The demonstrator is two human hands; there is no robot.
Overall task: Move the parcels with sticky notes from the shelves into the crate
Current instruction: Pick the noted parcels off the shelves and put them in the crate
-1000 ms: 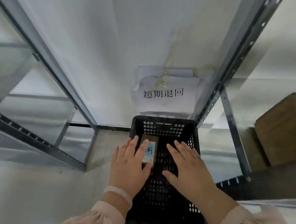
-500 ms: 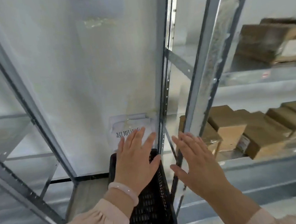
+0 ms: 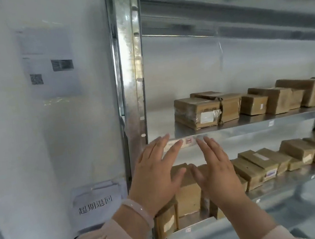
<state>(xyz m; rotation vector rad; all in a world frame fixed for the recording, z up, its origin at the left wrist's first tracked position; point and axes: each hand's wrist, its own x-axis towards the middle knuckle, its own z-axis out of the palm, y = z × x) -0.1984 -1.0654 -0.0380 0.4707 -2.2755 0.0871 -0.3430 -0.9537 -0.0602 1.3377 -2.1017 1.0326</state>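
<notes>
Shelves [image 3: 250,125]: the metal rack filled the right two thirds of the frame, with its post [image 3: 129,64] running down the centre.
Upper row [image 3: 196,111]: brown parcels sat on the shelf at centre right, well apart from both hands.
Lower row [image 3: 255,167]: more parcels ran across the lower right, the nearest ones partly hidden behind the hands.
Crate: wasn't in frame, so no idea where it stood.
Left hand [image 3: 154,174]: lower centre, fingers straight and spread, holding nothing, raised in front of the shelf edge.
Right hand [image 3: 216,171]: just beside it, same deal, flat and empty.
Sticky notes: honestly couldn't spot one. There were only whitish labels [image 3: 207,117], too blurry to call.
Tip: looked to me like the step was choosing the next parcel. I'd have scanned both rows for a note first, then lifted that parcel straight out by its ends so the neighbours stayed put.
</notes>
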